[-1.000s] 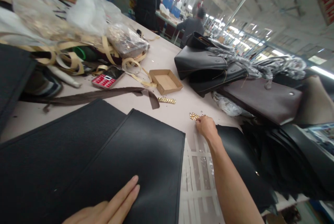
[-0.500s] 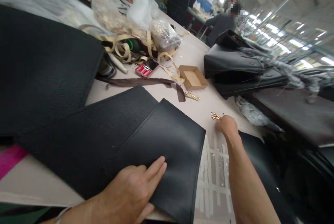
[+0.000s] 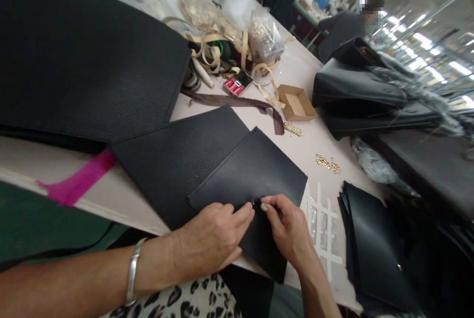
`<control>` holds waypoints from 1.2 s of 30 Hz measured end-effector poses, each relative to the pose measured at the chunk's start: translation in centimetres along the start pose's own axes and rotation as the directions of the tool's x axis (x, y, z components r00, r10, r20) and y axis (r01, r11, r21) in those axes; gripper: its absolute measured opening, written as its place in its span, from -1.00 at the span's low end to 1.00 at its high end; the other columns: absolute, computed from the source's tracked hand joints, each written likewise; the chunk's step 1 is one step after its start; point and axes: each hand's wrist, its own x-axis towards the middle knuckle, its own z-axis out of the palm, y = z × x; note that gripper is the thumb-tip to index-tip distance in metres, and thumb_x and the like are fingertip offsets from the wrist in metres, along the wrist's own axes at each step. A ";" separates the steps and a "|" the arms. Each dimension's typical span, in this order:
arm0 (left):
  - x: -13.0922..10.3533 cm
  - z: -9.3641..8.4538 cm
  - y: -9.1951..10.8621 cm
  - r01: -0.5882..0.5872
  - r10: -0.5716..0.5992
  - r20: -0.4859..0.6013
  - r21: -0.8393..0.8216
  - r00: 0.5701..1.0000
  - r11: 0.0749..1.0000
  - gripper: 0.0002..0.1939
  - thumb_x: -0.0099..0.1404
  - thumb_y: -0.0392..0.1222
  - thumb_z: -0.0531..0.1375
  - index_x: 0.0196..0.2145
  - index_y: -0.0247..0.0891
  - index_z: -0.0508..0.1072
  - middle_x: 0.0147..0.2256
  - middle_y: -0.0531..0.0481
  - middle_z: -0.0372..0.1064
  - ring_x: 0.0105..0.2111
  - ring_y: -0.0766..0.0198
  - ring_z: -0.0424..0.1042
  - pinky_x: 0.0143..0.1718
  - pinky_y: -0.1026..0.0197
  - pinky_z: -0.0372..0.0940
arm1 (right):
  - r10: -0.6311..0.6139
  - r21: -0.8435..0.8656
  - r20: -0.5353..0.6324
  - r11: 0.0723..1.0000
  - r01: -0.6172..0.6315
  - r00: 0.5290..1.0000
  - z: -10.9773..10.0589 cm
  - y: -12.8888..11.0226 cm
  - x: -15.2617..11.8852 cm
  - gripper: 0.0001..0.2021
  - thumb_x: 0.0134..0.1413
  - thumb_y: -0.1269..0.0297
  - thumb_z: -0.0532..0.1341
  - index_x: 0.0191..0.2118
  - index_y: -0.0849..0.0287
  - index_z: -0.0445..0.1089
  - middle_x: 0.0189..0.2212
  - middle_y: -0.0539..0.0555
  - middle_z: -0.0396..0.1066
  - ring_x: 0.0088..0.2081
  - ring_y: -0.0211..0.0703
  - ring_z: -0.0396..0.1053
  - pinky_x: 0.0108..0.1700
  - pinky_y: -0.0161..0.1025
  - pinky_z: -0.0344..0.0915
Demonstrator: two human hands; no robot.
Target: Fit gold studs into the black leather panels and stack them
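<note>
A smooth black leather panel point(image 3: 237, 170) lies in front of me, partly over a grained black panel point(image 3: 177, 145). My left hand point(image 3: 213, 231) grips its near edge, fingers on top and thumb low at the edge. Close to those fingertips, a tiny pale spot shows on the leather. My right hand point(image 3: 289, 226) has thumb and index finger pinched just beside it; whatever they hold is too small to make out. Beyond the panel, small gold-coloured metal pieces point(image 3: 328, 164) lie scattered on the table point(image 3: 237, 115).
Stacked black panels point(image 3: 374, 244) lie at right, a larger black panel point(image 3: 85, 56) at left. Further back are a cardboard tray point(image 3: 296, 103), a gold strip point(image 3: 294, 129), a red box point(image 3: 234, 86) and plastic bags point(image 3: 266, 36). Black bags point(image 3: 370, 91) sit back right. A person point(image 3: 344, 29) stands beyond.
My right hand has come back from the gold pieces to the leather panel, beside my left fingertips. The view has shifted, now showing more of the table's near edge.
</note>
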 end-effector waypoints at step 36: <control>0.0 0.4 -0.6 -0.086 0.086 0.001 -0.023 0.996 0.996 -0.50 0.30 -0.42 0.00 0.17 -0.41 0.37 0.09 -0.22 0.45 -0.31 0.16 0.49 -0.34 0.12 0.38 | 0.258 -0.111 0.249 0.965 -0.237 0.934 -0.8 -2.3 4.9 -0.94 -0.02 0.35 0.35 -0.44 0.13 0.46 -0.60 -0.10 0.40 -0.56 -0.29 0.31 -0.52 -0.36 0.10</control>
